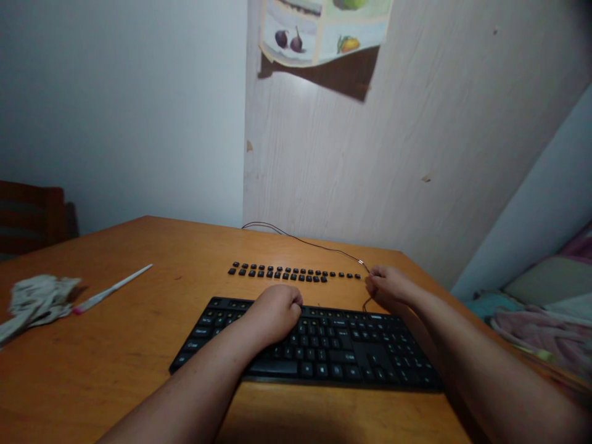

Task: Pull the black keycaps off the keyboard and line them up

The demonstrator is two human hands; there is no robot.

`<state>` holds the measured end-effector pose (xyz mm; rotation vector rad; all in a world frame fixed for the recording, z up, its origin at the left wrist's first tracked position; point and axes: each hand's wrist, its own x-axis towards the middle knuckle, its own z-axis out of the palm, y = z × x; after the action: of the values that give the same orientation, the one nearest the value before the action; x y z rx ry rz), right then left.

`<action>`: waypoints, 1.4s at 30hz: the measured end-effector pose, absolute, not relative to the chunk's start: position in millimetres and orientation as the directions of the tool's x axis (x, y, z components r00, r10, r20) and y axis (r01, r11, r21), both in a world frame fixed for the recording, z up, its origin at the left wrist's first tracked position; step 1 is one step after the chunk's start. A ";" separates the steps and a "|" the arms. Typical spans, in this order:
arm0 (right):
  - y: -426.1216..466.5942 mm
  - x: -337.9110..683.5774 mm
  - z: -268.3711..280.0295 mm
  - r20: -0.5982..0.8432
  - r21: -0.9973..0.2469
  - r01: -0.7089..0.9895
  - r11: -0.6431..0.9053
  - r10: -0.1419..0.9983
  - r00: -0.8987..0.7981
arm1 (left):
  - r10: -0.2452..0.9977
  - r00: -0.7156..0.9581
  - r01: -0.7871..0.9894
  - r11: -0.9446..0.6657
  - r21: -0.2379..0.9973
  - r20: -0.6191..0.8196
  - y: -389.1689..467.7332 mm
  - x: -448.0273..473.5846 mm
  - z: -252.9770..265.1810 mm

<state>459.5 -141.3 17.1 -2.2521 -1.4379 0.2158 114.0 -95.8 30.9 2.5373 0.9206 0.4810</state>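
Your left hand [276,314] is over the far side of the long black plastic keyboard [342,356], slightly left of its middle. The fingers curl inward, but I cannot tell whether that grip pinches anything, since the back of the hand hides the fingertips. Your right hand [388,285] is just beyond the keyboard's far right part, toward the right edge of the brown wooden desk [152,345]; its grip is pinching the thin dark cable [340,251], which runs left from your fingers to the desk's far edge. The keyboard lies lengthwise across the desk, pale sockets showing along its far side. Between it and the desk's far edge, small square black keycaps [285,277] stand in two rows. Toward the desk's left edge you have a crumpled off-white cloth [41,299] and, just beside it, a slim white stick with a pink end [118,285].
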 end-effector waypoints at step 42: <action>-86.2 368.2 24.1 0.032 -0.440 0.890 -0.115 0.989 0.143 | 0.620 0.768 0.469 -0.714 0.519 0.159 -105.6 113.2 35.2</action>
<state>368.2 -86.2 24.1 -2.0730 -1.8078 0.3850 113.2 -105.6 35.2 2.5058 0.8217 0.4489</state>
